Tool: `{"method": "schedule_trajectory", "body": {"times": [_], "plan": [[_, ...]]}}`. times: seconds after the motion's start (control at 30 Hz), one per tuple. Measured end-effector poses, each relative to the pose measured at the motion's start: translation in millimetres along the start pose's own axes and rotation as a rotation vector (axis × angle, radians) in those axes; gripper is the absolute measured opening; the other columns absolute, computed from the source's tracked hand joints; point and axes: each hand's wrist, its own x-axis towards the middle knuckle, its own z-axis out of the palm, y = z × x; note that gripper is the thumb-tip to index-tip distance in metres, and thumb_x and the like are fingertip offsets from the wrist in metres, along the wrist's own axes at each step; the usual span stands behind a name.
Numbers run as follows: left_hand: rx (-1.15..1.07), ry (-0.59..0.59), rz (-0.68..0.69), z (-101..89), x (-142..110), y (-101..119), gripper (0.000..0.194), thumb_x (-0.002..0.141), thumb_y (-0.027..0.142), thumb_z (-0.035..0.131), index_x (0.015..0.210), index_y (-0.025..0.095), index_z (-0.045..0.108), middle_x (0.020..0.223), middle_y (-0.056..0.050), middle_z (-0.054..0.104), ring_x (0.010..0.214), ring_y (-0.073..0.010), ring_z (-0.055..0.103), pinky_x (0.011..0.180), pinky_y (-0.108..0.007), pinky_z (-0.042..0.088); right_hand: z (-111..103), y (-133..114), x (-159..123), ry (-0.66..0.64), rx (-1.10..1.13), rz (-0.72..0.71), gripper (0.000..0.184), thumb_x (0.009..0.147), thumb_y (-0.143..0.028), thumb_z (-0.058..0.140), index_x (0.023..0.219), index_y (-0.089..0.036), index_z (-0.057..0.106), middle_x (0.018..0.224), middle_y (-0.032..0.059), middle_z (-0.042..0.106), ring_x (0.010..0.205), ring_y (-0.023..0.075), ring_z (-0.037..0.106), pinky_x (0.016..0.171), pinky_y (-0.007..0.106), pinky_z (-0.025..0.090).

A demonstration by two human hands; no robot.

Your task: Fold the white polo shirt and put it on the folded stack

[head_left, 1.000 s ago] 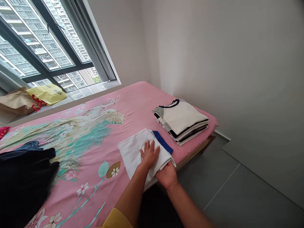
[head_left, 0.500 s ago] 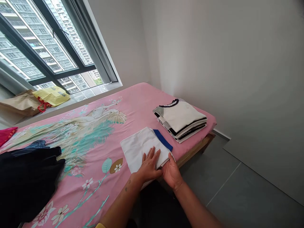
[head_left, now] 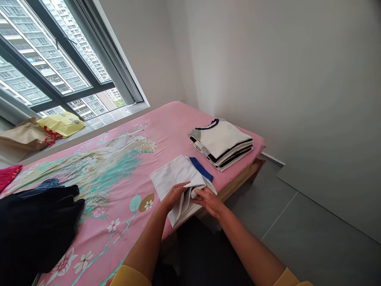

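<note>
A folded white garment (head_left: 172,172) with a blue band (head_left: 201,169) lies at the near edge of the bed. Its near side is lifted and bunched, so inner layers show between my hands. My left hand (head_left: 176,195) grips the raised cloth from the left, fingers over the fold and thumb hidden. From the right, my right hand (head_left: 210,201) pinches the cloth between thumb and fingers. Just beyond the garment sits a neat stack of folded shirts (head_left: 226,139), the top one cream with a dark neckline.
Dark clothes (head_left: 38,226) are heaped on the bed's left, near a red cloth (head_left: 9,174). The pink bedsheet (head_left: 169,123) covers the bed, whose wooden frame (head_left: 242,178) shows at right. A yellow bag (head_left: 63,124) and brown paper bag (head_left: 25,135) rest on the windowsill.
My left hand lay flat on the garment and now holds a lifted fold. My right hand has moved from under its edge to pinching cloth. The near side has become bunched.
</note>
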Motion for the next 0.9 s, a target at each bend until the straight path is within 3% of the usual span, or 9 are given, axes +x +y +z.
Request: {"method": "schedule_trajectory", "body": {"times": [0.17,0.27,0.4,0.47,0.53,0.6,0.67,0.77,0.9], "plan": [[0.007,-0.091,-0.006,-3.5,1,15,0.041,0.076,0.034,0.051,0.109,0.014,0.066,0.102,-0.005,0.072,0.096,-0.0232,0.063,0.092,-0.036,0.045,1,-3,5,0.105,-0.007,0.013,0.033,0.068,-0.031,0.061,0.099,-0.023,0.056,0.085,-0.001,0.062,0.076,0.0135,0.058,0.073,0.034,0.05],[0.087,-0.07,0.015,-5.7,-1,20,0.044,0.078,0.036,0.049,0.113,0.015,0.063,0.112,-0.007,0.068,0.104,-0.0239,0.061,0.097,-0.038,0.043,0,-6,5,0.119,-0.039,-0.029,0.038,0.068,-0.031,0.059,0.105,-0.026,0.054,0.084,-0.0018,0.063,0.071,0.0126,0.059,0.07,0.033,0.051],[0.487,0.018,0.154,9.7,-6,5,0.072,0.068,0.028,0.061,0.136,0.014,0.042,0.144,-0.01,0.04,0.134,-0.0242,0.033,0.111,-0.038,0.026,3,-10,5,0.171,-0.13,-0.049,0.05,0.067,-0.043,0.064,0.112,-0.026,0.052,0.095,0.0024,0.064,0.076,0.0167,0.061,0.063,0.033,0.053],[0.699,0.082,0.17,24.0,-7,-9,0.084,0.064,0.02,0.062,0.142,0.015,0.031,0.15,-0.011,0.028,0.14,-0.0241,0.021,0.113,-0.039,0.022,6,-11,5,0.206,-0.187,-0.07,0.053,0.066,-0.048,0.065,0.112,-0.026,0.052,0.098,0.0032,0.063,0.078,0.0187,0.061,0.059,0.033,0.054],[0.8,0.146,0.139,35.4,-7,-20,0.086,0.064,0.012,0.058,0.143,0.019,0.028,0.152,-0.008,0.023,0.14,-0.0238,0.018,0.113,-0.041,0.021,7,-12,7,0.229,-0.239,-0.092,0.054,0.065,-0.05,0.065,0.111,-0.025,0.053,0.099,0.0037,0.062,0.079,0.0196,0.061,0.056,0.032,0.054],[0.764,0.221,0.119,38.6,-6,-24,0.08,0.064,0.005,0.052,0.14,0.022,0.036,0.15,-0.004,0.03,0.138,-0.0219,0.026,0.113,-0.04,0.025,5,-13,8,0.244,-0.293,-0.099,0.052,0.066,-0.049,0.064,0.111,-0.025,0.055,0.098,0.0042,0.061,0.077,0.0189,0.06,0.053,0.031,0.054],[0.669,0.281,0.11,32.6,-5,-21,0.065,0.069,0.005,0.047,0.132,0.022,0.048,0.14,-0.004,0.047,0.13,-0.0194,0.041,0.109,-0.036,0.032,2,-12,11,0.251,-0.34,-0.101,0.049,0.068,-0.046,0.062,0.111,-0.025,0.056,0.096,0.004,0.062,0.073,0.0175,0.059,0.052,0.03,0.053],[0.586,0.326,0.09,14.7,-4,-7,0.044,0.08,0.016,0.042,0.12,0.018,0.059,0.119,-0.006,0.064,0.113,-0.0201,0.057,0.1,-0.034,0.042,-3,-10,16,0.271,-0.388,-0.109,0.045,0.071,-0.043,0.059,0.111,-0.024,0.058,0.09,0.0029,0.063,0.069,0.0158,0.057,0.053,0.029,0.052],[0.567,0.325,0.112,-0.8,-8,11,0.038,0.084,0.032,0.044,0.114,0.02,0.064,0.113,-0.003,0.068,0.108,-0.0211,0.059,0.095,-0.032,0.044,-9,-9,25,0.295,-0.459,-0.141,0.042,0.07,-0.041,0.061,0.108,-0.025,0.061,0.084,0.0016,0.065,0.066,0.0159,0.057,0.054,0.027,0.05]]}}
